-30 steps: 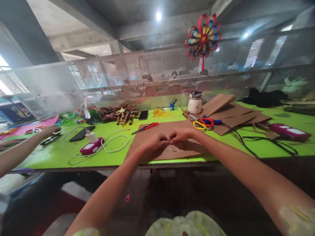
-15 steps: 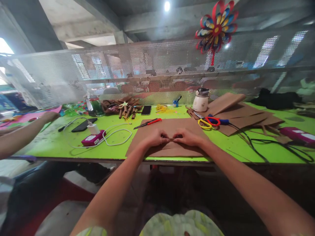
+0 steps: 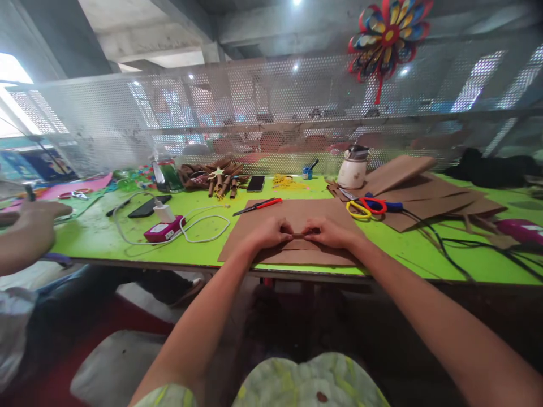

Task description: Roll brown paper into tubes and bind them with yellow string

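Observation:
My left hand [image 3: 268, 234] and my right hand [image 3: 327, 233] rest close together on a brown cardboard sheet [image 3: 292, 217] lying on the green table [image 3: 106, 240]. Both hands are closed in a pinch on a small rolled strip of brown cardboard [image 3: 300, 235] stretched between their fingertips. Red-handled scissors [image 3: 258, 206] lie on the sheet's far left corner. Yellow and red scissors [image 3: 363, 208] lie just right of the sheet.
A pink box with a white charger and cable [image 3: 166, 227], a black phone [image 3: 255, 183], brown cardboard rolls [image 3: 220, 182], a white pot [image 3: 353, 168] and stacked cardboard [image 3: 419, 195] lie around. Another person's hand [image 3: 36, 217] works at the left. A perforated screen backs the table.
My hands have drawn slightly apart, showing the rolled strip between them. The other person's hand at the left pulled back toward the table's near edge. The camera view tilted down a little.

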Demonstrator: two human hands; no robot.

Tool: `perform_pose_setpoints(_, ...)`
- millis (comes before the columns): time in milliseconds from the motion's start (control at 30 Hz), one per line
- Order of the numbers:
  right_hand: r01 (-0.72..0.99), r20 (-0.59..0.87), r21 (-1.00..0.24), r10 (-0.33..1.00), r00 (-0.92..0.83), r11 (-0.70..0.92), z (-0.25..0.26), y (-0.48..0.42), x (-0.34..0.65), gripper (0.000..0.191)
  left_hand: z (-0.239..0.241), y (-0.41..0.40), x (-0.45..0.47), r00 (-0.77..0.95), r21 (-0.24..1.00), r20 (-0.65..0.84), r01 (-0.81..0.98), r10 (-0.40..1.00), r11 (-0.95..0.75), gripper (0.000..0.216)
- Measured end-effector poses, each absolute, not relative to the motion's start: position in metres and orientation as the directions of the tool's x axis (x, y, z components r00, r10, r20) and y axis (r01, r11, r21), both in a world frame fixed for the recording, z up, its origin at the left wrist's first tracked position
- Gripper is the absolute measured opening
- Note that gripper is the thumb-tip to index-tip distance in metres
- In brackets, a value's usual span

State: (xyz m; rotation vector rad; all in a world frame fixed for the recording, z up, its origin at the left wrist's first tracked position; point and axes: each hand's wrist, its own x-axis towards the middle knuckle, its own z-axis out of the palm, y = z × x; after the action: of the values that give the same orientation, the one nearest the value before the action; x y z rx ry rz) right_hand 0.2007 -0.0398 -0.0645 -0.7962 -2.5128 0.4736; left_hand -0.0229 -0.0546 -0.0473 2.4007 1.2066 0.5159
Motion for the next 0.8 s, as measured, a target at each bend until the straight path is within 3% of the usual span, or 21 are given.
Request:
perform_pose_setpoints(633, 0.462, 0.253, -0.363, 0.563, -0.787, 0.809, -0.06, -0.041, 0.213, 0.019, -0.042, -0.051, -0.037, 0.738, 0.354, 0.145, 0.583, 0.659, -0.731, 0.036)
perform_pose_setpoints(800, 0.499, 0.314, -0.262, 0.562, -0.765, 0.826, -0.065, -0.051, 0.21, 0.018, -0.038, -0.063, -0.038, 0.736, 0.313, 0.18, 0.586, 0.653, -0.747, 0.03)
